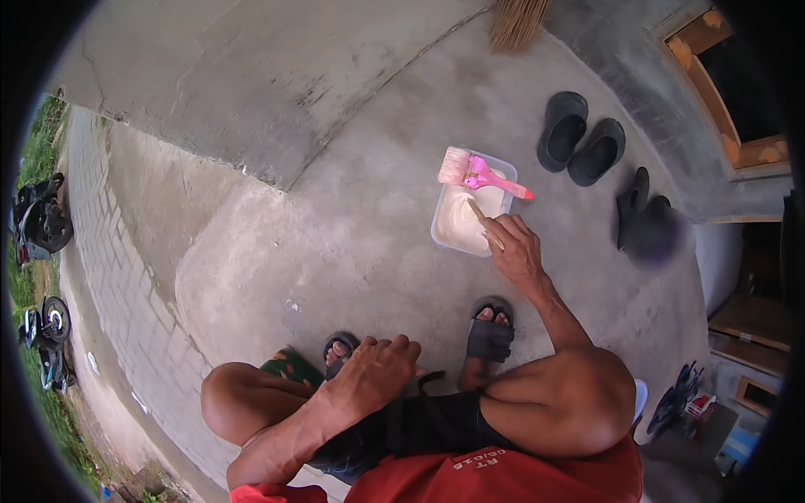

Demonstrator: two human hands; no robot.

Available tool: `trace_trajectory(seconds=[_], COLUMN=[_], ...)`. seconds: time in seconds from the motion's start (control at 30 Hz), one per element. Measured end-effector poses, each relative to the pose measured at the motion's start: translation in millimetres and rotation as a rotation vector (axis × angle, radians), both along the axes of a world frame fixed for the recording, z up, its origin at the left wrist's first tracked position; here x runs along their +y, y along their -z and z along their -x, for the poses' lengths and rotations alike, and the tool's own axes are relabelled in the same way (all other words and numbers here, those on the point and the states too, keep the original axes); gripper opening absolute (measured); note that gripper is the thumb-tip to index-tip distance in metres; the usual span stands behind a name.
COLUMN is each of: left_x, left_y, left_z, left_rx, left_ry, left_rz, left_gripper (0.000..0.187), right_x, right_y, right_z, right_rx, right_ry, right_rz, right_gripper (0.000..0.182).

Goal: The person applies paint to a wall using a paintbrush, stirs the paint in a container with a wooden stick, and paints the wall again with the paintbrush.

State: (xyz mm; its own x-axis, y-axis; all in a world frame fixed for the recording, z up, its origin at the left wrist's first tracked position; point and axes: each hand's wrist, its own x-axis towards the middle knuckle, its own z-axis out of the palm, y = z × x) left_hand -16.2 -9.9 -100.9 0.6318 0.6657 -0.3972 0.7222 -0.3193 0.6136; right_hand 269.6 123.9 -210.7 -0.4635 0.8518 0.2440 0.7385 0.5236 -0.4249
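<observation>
My right hand (517, 250) is closed around a thin wooden stick (475, 210). The stick's far end dips into thick off-white paint (461, 225) inside a rectangular plastic tub (436, 228) on the floor. Across the tub's far part rests a paintbrush (482, 173) with a pink, paint-smeared ferrule and handle; its pale bristles jut past the left rim. My left hand (379, 369) is loosely curled above my lap, between my knees, apart from the tub. I see no object in it, though its palm is turned from view.
Dark clogs (579, 138) and more black footwear (633, 205) lie right of the tub on the concrete floor (360, 243). A broom (518, 25) shows at the top. Motorbikes (52, 323) stand at far left beyond the paving. My sandaled feet (489, 331) are in front of me.
</observation>
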Motion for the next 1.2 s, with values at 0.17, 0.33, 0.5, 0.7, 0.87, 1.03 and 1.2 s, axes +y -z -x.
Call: trace_trajectory(seconds=[0.17,0.33,0.5,0.7,0.87,1.03,1.2], left_x=[2.6,0.1,4.0,1.8,2.7,1.4,1.6], left_y=[-8.0,-2.8,-4.3,-6.0,-5.5,-4.4,-7.6], left_z=[-1.0,1.2,-2.7,-1.7,-0.9,-0.9,1.5], left_rx=[0.079,0.056,0.063,0.128,0.091,0.064,0.099], left_ry=[0.001,-0.001,0.008,0.003,-0.005,-0.009,-0.029], left_rz=[0.03,-0.01,0.043,0.028,0.026,0.021,0.04], left_gripper=[0.029,0.03,0.031,0.03,0.03,0.029,0.029], right_x=[1.9,5.3,-1.0,-13.1,-3.4,-11.2,-7.4], right_y=[-0.6,4.0,-4.7,5.0,-2.0,0.9,5.6], right_z=[-1.8,-13.4,5.7,-3.8,-5.7,2.0,-10.5], right_rx=[-0.044,-0.109,0.018,-0.003,-0.014,0.016,-0.021], right_ry=[0.065,0.091,-0.013,0.021,0.063,0.012,0.092], right_rz=[-0.053,-0.082,-0.003,-0.014,-0.004,0.063,-0.025], right_gripper=[0.031,0.031,0.031,0.031,0.03,0.03,0.031])
